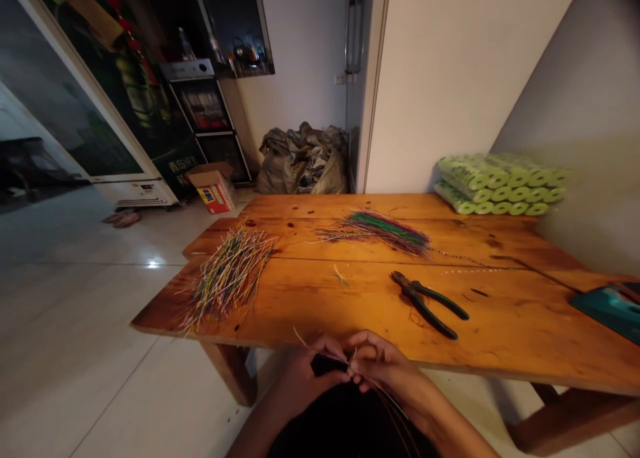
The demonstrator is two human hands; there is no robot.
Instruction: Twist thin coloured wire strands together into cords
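Observation:
Both hands meet just in front of the table's near edge, fingertips pinched together around thin wires (383, 393). My left hand (323, 368) grips them between thumb and forefinger, and one pale end sticks up past it to the left. My right hand (383, 365) pinches the same wires close by, with long strands trailing down toward my lap. On the table beyond, a pair of green-handled pliers (430, 305) lies with its handles spread. A small scrap of wires (341, 275) rests left of the pliers.
A pile of multicoloured wires (233, 275) covers the left end of the wooden table (310, 305). Farther back lies a green and red wire bundle (387, 231). Green-wrapped paper rolls (500, 185) stand at the back right, and a teal tool (607, 308) sits at the right edge.

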